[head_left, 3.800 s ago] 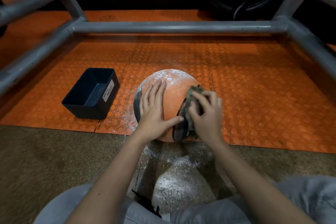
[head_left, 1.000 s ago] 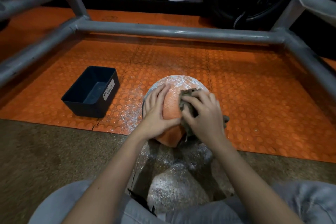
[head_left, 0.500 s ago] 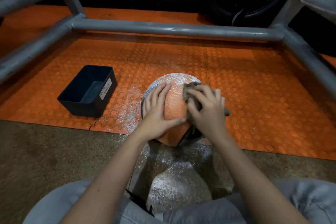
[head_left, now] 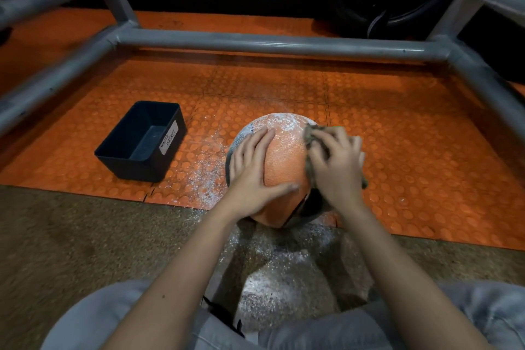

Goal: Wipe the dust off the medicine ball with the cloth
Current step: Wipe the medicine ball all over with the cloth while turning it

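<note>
Under both hands | medicine ball (head_left: 284, 162) | cloth (head_left: 309, 136) beneath right hand (head_left: 336, 167)

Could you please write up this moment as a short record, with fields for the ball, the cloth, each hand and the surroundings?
Ball: orange medicine ball at the near edge of the orange studded mat
Dust: white powder on the ball's far top; the near face looks clean
Cloth: brown cloth pressed on the ball's right side
Left: left hand flat on the ball
Right: right hand grips the cloth
Nearby: black bin labelled "WASTE BASKET", left of the ball, apart
Floor: spilled powder in front of the ball
</note>
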The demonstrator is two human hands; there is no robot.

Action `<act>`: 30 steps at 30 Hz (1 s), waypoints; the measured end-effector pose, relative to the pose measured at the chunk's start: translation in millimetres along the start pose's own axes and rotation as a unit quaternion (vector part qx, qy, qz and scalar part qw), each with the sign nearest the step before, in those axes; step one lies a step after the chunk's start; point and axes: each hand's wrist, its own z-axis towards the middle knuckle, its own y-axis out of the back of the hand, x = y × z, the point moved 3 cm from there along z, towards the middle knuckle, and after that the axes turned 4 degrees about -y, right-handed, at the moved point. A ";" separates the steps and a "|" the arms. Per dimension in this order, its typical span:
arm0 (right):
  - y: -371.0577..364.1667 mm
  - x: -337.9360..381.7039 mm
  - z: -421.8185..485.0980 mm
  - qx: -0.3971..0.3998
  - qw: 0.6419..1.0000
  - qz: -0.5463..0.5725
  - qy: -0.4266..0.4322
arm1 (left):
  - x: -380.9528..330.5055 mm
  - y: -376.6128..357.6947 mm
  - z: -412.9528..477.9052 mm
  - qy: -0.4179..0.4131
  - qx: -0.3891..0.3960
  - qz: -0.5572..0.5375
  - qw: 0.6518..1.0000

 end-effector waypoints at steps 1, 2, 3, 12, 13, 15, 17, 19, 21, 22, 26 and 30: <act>2.2 -17.0 5.7 0.008 0.998 0.025 -0.062 | -1.1 -0.5 0.8 0.002 0.003 0.000 1.000; 4.2 -30.9 9.3 0.015 0.993 0.044 -0.111 | -2.2 -1.2 1.1 0.005 0.006 0.003 1.000; 6.1 -38.3 10.4 0.014 0.988 0.058 -0.143 | -3.5 -1.9 1.0 0.008 0.008 0.009 1.000; -7.1 33.5 -14.8 0.006 0.989 -0.051 0.140 | -1.9 -1.6 -0.7 0.000 -0.017 0.013 1.000; -3.9 26.4 -10.2 0.001 0.993 -0.037 0.114 | -1.7 -1.1 -0.3 -0.002 -0.018 0.012 1.000; 1.1 -1.7 0.8 0.004 1.000 0.010 0.000 | -1.7 -1.3 1.0 0.001 -0.013 0.012 1.000; 4.8 -31.6 9.0 0.014 0.992 0.055 -0.116 | -3.5 -2.3 1.9 0.001 -0.008 0.013 1.000; 6.9 -39.2 8.1 0.005 0.984 0.073 -0.165 | -5.0 -3.9 1.7 0.000 -0.011 0.023 1.000; 3.8 -21.2 2.9 -0.009 0.991 0.046 -0.126 | -4.2 -5.2 1.2 0.007 -0.018 0.041 0.999; 1.1 -5.6 -1.2 -0.010 0.996 0.031 -0.078 | -3.5 -5.6 1.0 0.008 -0.024 0.047 0.999; -6.8 36.6 -18.0 -0.001 0.990 -0.048 0.133 | -4.2 -5.9 -0.8 0.000 -0.034 0.032 0.999; 3.8 -12.4 5.2 0.007 0.998 0.033 -0.047 | -2.7 -6.1 -0.4 0.009 -0.018 0.041 0.999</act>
